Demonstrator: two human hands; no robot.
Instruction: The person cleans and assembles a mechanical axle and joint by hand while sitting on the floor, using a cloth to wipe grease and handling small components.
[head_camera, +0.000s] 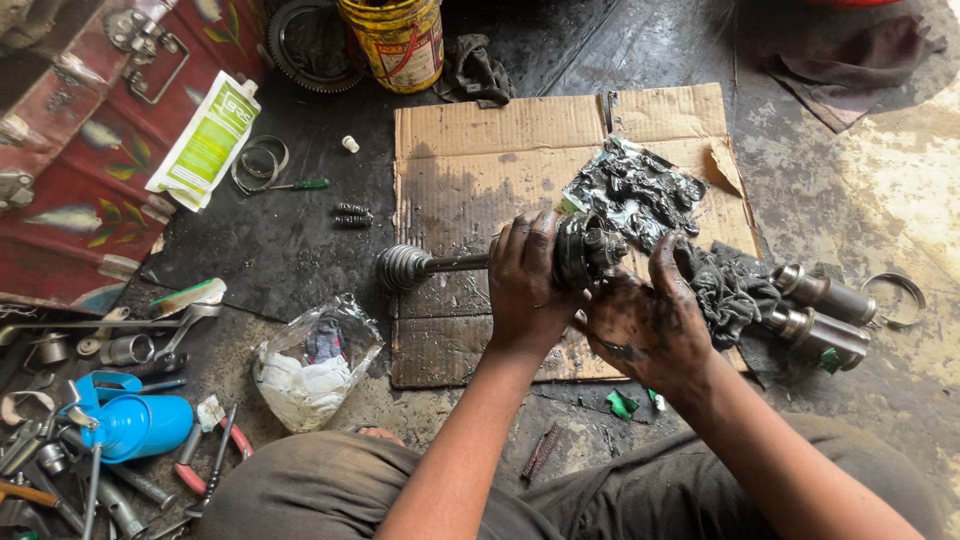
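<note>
Grimy, oil-dark workshop floor (300, 240), seen from the head camera; flattened cardboard sheet (470, 150) spread in the middle, stained with grease; across the cardboard, a drive axle shaft (455, 263) lying level, ribbed rubber boot (402, 268) at the end past the cardboard's left edge, greasy metal joint (588, 250) at the other end. Left hand (525, 285) clenched over the shaft just beside the joint; right hand (645, 320), black with grease, fingers spread and loose against the joint's far side, grip released. On the cardboard behind the joint, a torn foil packet (635, 190) smeared with black grease; right of the cardboard, a dark rag (730, 295) and two metal cylinders (820, 310); left of the cardboard, a white-and-green tube (205, 140), a plastic bag (310, 365), a blue oil can (135, 420) among scattered hand tools (60, 480); beyond the cardboard's top edge, a yellow bucket (395, 40).
</note>
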